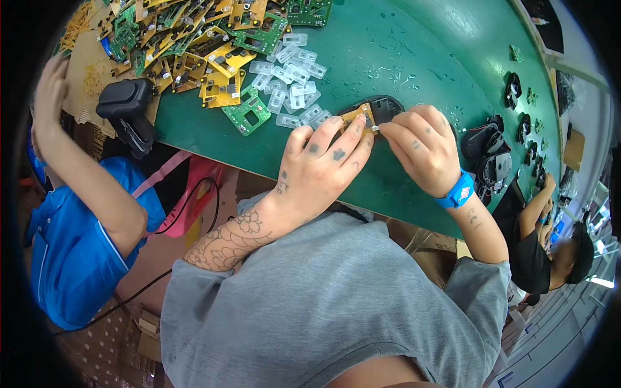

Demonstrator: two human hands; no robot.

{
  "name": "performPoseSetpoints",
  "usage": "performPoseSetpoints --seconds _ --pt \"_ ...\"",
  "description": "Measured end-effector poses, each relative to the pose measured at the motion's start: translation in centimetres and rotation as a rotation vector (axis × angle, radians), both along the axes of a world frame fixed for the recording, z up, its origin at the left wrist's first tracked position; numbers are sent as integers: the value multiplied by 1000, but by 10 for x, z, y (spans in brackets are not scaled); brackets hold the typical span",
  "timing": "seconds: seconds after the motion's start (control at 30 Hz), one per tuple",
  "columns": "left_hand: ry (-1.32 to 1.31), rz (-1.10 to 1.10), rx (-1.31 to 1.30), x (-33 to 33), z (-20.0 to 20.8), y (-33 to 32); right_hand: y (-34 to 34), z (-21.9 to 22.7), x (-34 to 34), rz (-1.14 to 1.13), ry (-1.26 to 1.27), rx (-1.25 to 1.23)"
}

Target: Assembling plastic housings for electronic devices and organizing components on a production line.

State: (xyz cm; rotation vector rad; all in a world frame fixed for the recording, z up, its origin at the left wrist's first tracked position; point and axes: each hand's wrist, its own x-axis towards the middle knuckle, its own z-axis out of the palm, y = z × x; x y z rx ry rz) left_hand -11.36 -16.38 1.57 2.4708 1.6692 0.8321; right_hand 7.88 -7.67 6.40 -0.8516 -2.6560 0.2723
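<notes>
A yellow circuit board (pixel 369 114) lies on a dark oval plastic shell (pixel 390 105) on the green table. My left hand (pixel 321 158) reaches over the board, its fingertips pressed on the near and left part of it and hiding much of it. At the board's right edge, my right hand (pixel 425 150) has thumb and forefinger pinched together on a small white piece (pixel 375 128), which looks like a connector. The remaining fingers of that hand are curled in. A blue wristband (pixel 459 189) circles my right wrist.
Clear plastic pieces (pixel 297 72) lie left of the shell, beside a pile of yellow and green circuit boards (pixel 223 64). Black mouse-like shells (pixel 493 155) stand on the right. A co-worker's arm (pixel 90 165) extends at left, near a black device (pixel 126 107); another person sits far right.
</notes>
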Motion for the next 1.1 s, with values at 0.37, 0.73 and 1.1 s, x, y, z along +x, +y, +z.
performPoseSetpoints --seconds 0.37,0.73,1.1 --pt "-13 6 -9 1 1 1 -1 11 -10 124 -189 74" --pt "-43 -26 -15 -3 7 4 7 13 -18 83 -221 -113" --pt "27 -49 109 22 2 40 -43 36 42 -748 888 -29"
